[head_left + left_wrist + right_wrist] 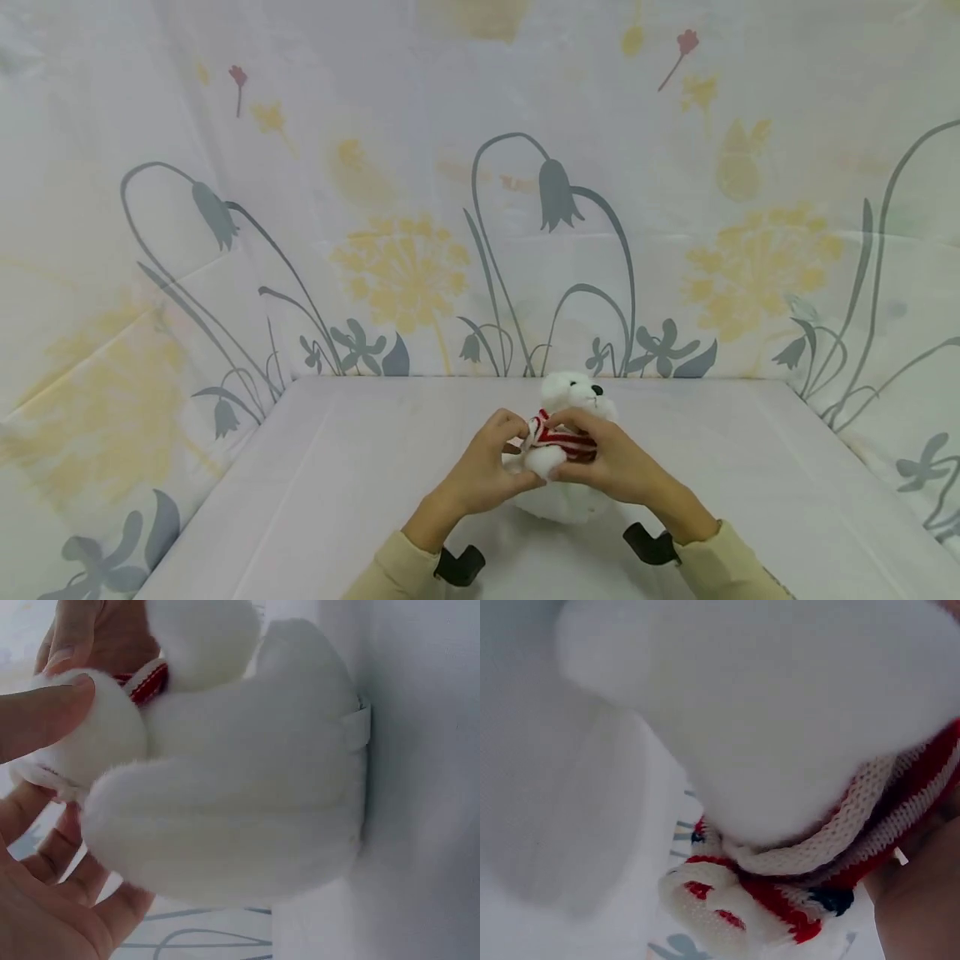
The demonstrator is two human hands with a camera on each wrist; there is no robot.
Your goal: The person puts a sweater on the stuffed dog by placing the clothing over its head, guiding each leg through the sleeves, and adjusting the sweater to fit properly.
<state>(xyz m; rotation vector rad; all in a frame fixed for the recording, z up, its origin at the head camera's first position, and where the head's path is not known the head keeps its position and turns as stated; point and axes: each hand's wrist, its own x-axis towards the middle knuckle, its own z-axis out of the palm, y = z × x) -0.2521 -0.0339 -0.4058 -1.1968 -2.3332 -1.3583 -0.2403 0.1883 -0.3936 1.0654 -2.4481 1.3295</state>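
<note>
A white plush bear (568, 504) sits upright on the white tabletop, with a red-and-white striped knitted sweater (572, 443) around its upper body. On one side my left hand (487, 462) holds the bear's paw, its thumb pressing the white fur in the left wrist view and its fingers curved behind at the sweater's edge. My right hand (618, 458) grips the sweater from the other side, thumb low and fingers above. The right wrist view shows the knit sweater (840, 859) bunched below the bear's fur (780, 727); the right fingertips are hidden there.
The white tabletop (360, 467) extends around the bear. Behind it hangs a pale curtain (420, 183) printed with grey and yellow flowers. A black wrist mount (459, 567) shows below the left hand and another black mount (648, 543) below the right.
</note>
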